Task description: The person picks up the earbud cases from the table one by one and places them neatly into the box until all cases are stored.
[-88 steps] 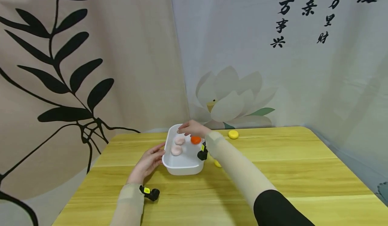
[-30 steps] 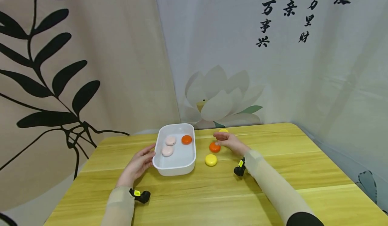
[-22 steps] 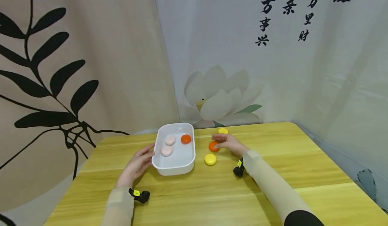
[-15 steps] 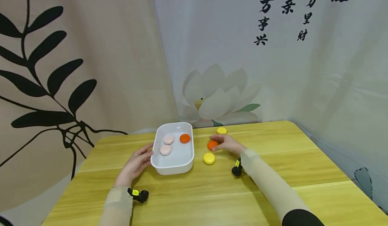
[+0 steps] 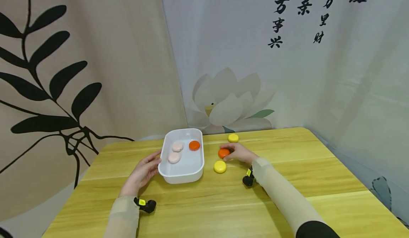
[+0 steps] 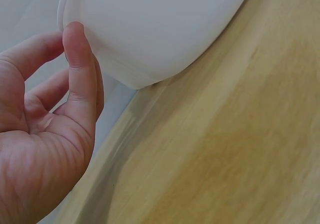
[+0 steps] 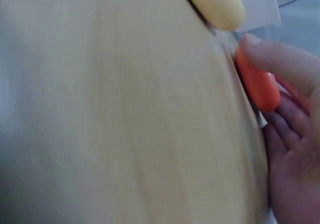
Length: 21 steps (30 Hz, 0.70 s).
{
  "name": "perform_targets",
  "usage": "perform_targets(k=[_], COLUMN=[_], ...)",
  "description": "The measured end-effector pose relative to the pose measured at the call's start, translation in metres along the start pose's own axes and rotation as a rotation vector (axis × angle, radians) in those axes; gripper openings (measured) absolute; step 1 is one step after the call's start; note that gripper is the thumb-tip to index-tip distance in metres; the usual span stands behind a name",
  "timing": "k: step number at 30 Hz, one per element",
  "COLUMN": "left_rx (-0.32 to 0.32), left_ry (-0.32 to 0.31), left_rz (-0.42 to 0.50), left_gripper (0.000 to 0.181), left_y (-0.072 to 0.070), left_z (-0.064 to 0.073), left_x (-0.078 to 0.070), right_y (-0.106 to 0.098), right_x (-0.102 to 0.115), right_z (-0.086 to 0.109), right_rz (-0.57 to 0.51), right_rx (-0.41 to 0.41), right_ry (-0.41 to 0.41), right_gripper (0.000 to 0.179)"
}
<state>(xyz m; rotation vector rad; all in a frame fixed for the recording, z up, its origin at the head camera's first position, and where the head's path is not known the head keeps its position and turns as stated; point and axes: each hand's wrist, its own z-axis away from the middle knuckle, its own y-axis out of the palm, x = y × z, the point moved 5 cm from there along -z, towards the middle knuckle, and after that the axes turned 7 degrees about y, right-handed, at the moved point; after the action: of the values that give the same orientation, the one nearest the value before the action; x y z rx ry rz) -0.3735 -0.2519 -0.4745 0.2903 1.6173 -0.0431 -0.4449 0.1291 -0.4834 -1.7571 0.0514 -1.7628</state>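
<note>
- Clock directions follow the head view, with twelve o'clock pointing away from the person.
- The right hand (image 5: 239, 153) pinches a glossy orange, thick round disc (image 5: 223, 153), its thumb on the near side and its fingers round the far side; the disc lies at three o'clock of the tray, well apart from the left hand.
- The left hand (image 5: 142, 172) is at eight o'clock of a white, rounded-rectangular, plastic-looking tray (image 5: 182, 178); its fingers are relaxed and slightly bent, their tips touching the outer wall near the rim.
- Inside the tray, a second orange round disc (image 5: 194, 145) sits towards one o'clock.
- Also inside, a pale pink round disc (image 5: 177, 146) lies towards eleven o'clock, and another pale pink round disc (image 5: 174, 157) towards nine; whether these two touch is hard to tell.
- A bright yellow, thick round disc (image 5: 219, 167) lies near the pinched disc, at about seven o'clock of it.
- A farther yellow round disc (image 5: 233, 138) lies at one o'clock of the pinched disc, near the table's far edge.
- Everything rests on a yellowish wood-grain table (image 5: 191, 213).
- Each wrist carries a small black camera (image 5: 248, 180) with a yellow label, over a cream sleeve (image 5: 284, 192).
- At twelve o'clock hangs a pale fabric backdrop (image 5: 137, 60) printed with black leaves, a lotus and dark characters.
</note>
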Motion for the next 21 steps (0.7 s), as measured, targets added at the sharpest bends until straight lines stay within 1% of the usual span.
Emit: perform_targets(k=[4, 9, 12, 17, 21], left_rx=[-0.008, -0.02, -0.039, -0.029, -0.033], left_ry=[-0.016, -0.023, -0.029, -0.017, -0.03], left_rz=[0.009, 0.01, 0.011, -0.005, -0.019], left_gripper=[0.06, 0.06, 0.059, 0.059, 0.059], left_y=[0.0006, 0.0001, -0.0001, 0.0026, 0.0013], left_z=[-0.0006, -0.0007, -0.001, -0.0023, 0.0003], left_x=[-0.0001, 0.0, 0.0, -0.0027, -0.0009], right_y=[0.0001, 0.0002, 0.0, -0.0022, 0.0008], right_x=[-0.0017, -0.0019, -0.0017, 0.0003, 0.0003], right_z=[-0.0008, -0.0013, -0.0012, 0.0001, 0.0023], right_rz=[-0.004, -0.003, 0.004, -0.01, -0.027], right_rx=[-0.019, -0.033, -0.04, -0.08, -0.093], right_ry=[0.006, -0.016, -0.015, -0.006, 0.002], right_gripper=[0.056, 0.054, 0.053, 0.053, 0.054])
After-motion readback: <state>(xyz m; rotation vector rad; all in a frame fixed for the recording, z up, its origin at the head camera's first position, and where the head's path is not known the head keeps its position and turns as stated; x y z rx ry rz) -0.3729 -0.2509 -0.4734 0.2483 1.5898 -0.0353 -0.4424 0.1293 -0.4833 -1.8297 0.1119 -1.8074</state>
